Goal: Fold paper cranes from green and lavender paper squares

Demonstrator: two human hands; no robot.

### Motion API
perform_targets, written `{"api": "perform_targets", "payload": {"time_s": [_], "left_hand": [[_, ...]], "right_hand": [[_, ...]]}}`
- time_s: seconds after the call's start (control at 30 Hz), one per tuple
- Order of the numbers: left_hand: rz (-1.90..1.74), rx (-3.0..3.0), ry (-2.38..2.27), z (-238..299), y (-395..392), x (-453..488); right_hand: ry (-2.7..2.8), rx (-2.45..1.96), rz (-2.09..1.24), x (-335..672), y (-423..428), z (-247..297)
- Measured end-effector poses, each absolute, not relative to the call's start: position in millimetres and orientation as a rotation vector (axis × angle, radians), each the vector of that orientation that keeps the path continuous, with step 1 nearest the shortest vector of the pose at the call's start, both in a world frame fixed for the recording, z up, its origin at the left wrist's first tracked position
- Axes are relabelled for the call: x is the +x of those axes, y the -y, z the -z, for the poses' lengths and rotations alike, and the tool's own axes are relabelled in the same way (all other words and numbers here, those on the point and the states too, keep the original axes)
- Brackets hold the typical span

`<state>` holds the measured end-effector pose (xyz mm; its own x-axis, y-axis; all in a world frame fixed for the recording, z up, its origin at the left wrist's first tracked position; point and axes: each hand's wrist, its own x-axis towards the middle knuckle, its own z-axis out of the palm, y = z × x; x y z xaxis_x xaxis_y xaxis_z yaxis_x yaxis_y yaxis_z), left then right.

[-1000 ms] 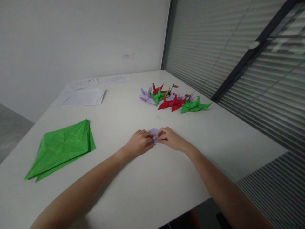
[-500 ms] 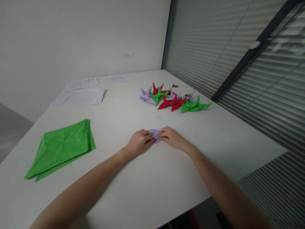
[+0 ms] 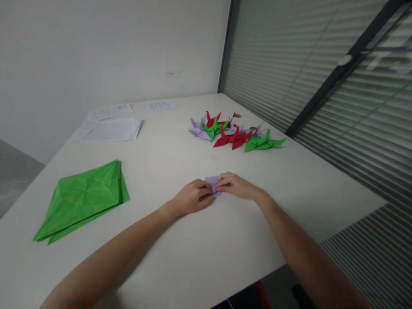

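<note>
A small folded piece of purple origami paper (image 3: 212,180) lies on the white table (image 3: 180,253), between my two hands. My left hand (image 3: 195,196) grips its near left side, with the fingers closed and partly covering it. From the other side, my right hand (image 3: 234,185) pinches the right part of the paper between thumb and fingers. Both hands rest low at the tabletop. Much of the paper's folds is hidden under the fingertips.
Several folded cranes in red, purple and green (image 3: 262,143) cluster toward the back right. Large green folded paper (image 3: 86,197) lies at left. Printed sheets (image 3: 109,130) are at the back left, near the wall. A window with blinds (image 3: 322,77) borders the right side.
Both hands and the purple paper have shifted slightly to the right. My left hand has come a little nearer me, and more of the paper's far edge shows.
</note>
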<state>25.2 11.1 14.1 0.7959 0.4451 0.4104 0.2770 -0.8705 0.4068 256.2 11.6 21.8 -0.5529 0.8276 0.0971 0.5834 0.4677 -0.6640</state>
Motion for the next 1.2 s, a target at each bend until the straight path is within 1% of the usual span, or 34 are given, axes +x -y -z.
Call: {"api": "perform_targets", "payload": {"time_s": [0.17,0.33,0.57,0.73,0.93,1.2], "left_hand": [[-0.663,2.642,-0.503,-14,-9,27],[-0.661,2.659,-0.468,-15,-8,26],[-0.746,2.641,-0.426,-13,-10,26],[-0.705,2.726,-0.323,-15,-12,25],[-0.690,2.762,-0.300,-16,-14,25],[-0.757,2.690,-0.290,-16,-13,24]], "right_hand": [[2.398,-1.154,-0.832,261,-12,-25],[2.298,-1.245,-0.847,259,-12,-21],[2.294,-1.354,-0.779,258,-13,-20],[2.371,-1.382,-0.737,257,-11,-22],[2.320,-1.543,-0.617,248,-10,-19],[2.277,-1.563,-0.613,249,-12,-17]]}}
